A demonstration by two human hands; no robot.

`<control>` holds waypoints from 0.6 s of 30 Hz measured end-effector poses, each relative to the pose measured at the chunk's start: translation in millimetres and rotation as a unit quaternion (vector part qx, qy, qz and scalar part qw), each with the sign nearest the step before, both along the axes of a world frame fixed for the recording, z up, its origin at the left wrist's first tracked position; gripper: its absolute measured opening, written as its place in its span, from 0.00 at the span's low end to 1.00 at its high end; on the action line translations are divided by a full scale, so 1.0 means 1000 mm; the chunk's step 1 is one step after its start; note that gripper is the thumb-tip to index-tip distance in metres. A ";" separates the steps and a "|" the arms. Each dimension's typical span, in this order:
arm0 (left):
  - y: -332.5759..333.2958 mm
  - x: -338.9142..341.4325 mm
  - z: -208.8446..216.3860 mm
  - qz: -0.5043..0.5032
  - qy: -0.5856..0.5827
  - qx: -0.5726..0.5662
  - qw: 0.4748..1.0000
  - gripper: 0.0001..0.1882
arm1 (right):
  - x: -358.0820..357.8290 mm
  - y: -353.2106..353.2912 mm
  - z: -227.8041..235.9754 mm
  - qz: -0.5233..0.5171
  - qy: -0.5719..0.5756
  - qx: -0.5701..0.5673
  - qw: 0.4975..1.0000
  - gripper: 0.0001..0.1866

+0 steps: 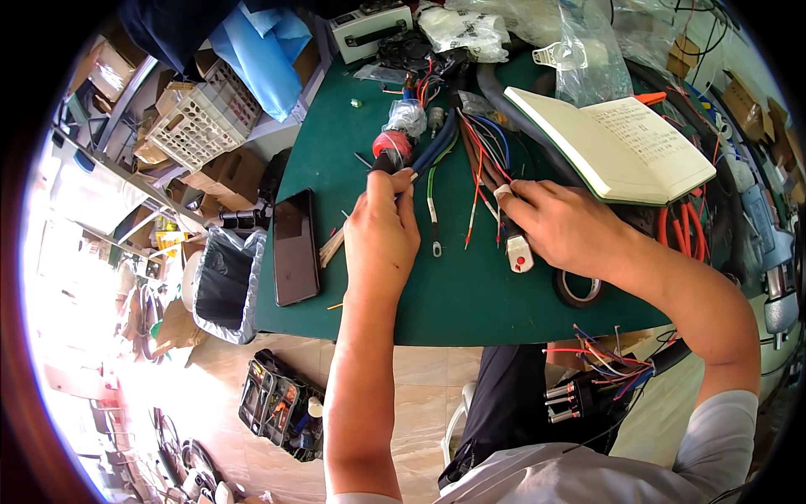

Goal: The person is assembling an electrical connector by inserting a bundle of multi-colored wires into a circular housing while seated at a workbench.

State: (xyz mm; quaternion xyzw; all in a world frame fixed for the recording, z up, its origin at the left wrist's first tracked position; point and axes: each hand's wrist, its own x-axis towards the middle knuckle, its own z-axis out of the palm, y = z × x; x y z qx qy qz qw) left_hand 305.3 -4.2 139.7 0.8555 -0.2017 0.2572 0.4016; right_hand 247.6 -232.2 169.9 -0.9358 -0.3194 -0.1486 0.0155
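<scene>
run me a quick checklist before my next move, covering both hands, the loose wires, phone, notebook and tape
1. Left hand at the dark stem below the red round part: ok; grip firmness cannot tell.
2. Right hand at the pale flat end piece with a red spot: ok.
3. Thin loose wires well away from the right hand: not ok, some run right beside its fingers.
4. Phone clear of the left forearm: ok.
5. Notebook open, pages uncovered: ok.
6. Tape roll on the table: ok, near the front edge.
</scene>
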 end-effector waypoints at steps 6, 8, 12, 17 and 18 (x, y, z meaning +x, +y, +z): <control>0.007 0.004 -0.001 0.071 -0.132 0.080 0.985 0.09 | -0.002 0.000 0.000 -0.003 0.008 0.015 1.000 0.16; 0.008 0.005 0.000 0.083 -0.148 0.091 0.981 0.10 | -0.002 -0.001 -0.001 -0.001 0.012 0.016 1.000 0.16; 0.000 0.006 0.000 0.027 -0.204 0.086 0.975 0.11 | -0.003 -0.003 -0.001 -0.007 0.025 0.018 0.999 0.16; -0.010 0.007 -0.004 -0.047 -0.282 0.139 0.948 0.11 | 0.003 0.009 0.010 -0.002 0.049 0.070 0.996 0.18; -0.010 0.008 -0.005 -0.040 -0.288 0.140 0.947 0.11 | 0.008 0.013 0.014 -0.007 0.052 0.078 0.996 0.19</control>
